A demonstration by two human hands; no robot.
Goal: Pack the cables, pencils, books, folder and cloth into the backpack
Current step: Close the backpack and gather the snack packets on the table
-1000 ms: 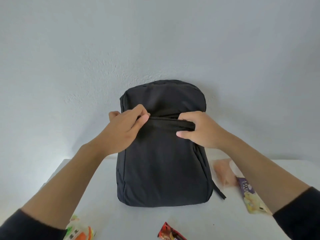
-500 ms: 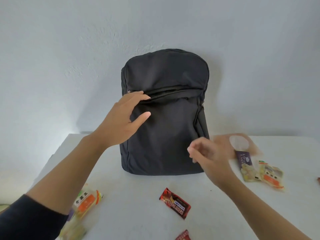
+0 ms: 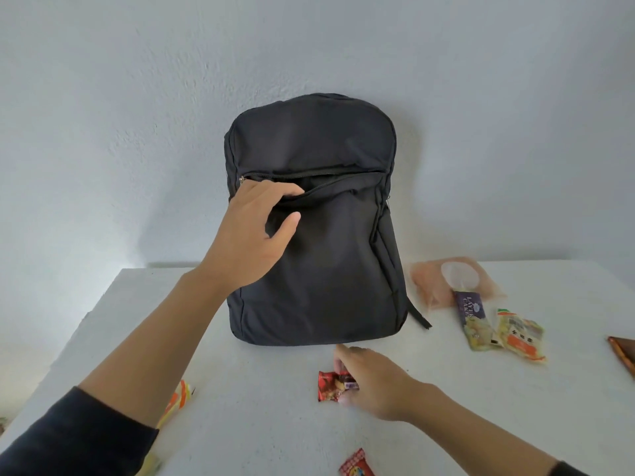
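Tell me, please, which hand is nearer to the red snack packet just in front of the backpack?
Right. The right hand grips the red snack packet; the left hand holds the backpack at its pocket opening, higher up.

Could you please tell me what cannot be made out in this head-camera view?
Head view: inside the front pocket of the backpack, dark behind its lip and the left hand.
Head view: whether the right hand has a grip on the red packet; its blurred fingers cover it.
Head view: brown item, cut off by the right edge.
Head view: orange packet, mostly under the left forearm.
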